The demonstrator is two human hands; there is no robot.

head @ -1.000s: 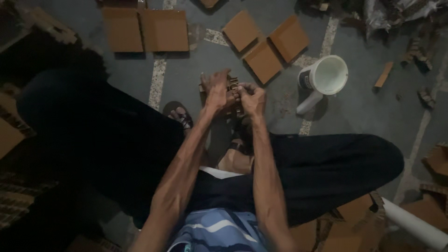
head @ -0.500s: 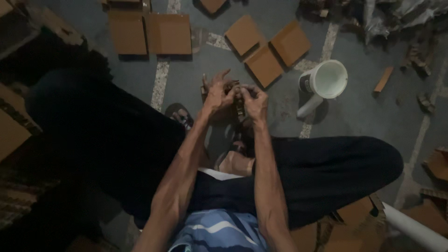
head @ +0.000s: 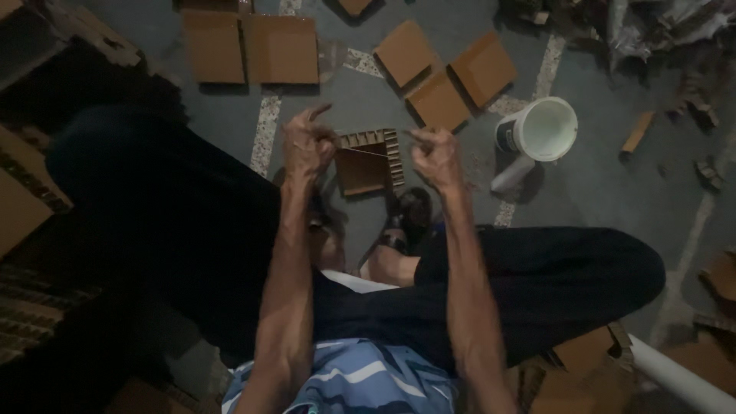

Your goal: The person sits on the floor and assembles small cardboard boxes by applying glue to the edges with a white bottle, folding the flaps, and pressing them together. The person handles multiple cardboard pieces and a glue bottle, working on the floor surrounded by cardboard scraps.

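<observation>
A small square cardboard piece [head: 366, 162] with corrugated strips along its top and right edges lies on the grey floor between my hands. My left hand [head: 307, 144] is raised just left of it, fingers curled with the forefinger sticking up. Just right of it is my right hand [head: 433, 153], closed in a fist. A thin pale string [head: 368, 152] seems to run taut from one hand to the other across the piece. Both hands pinch its ends.
A white bucket [head: 546, 126] lies tipped at the right. Flat brown cardboard squares [head: 280, 50] and more squares [head: 441, 69] lie on the floor beyond. My sandalled foot [head: 406, 218] and dark-trousered legs sit below. A white pipe [head: 682, 376] and cardboard scraps [head: 583, 353] are at the lower right.
My hands were close together over the cardboard piece. They have pulled apart to left and right, uncovering the piece and drawing the string tight.
</observation>
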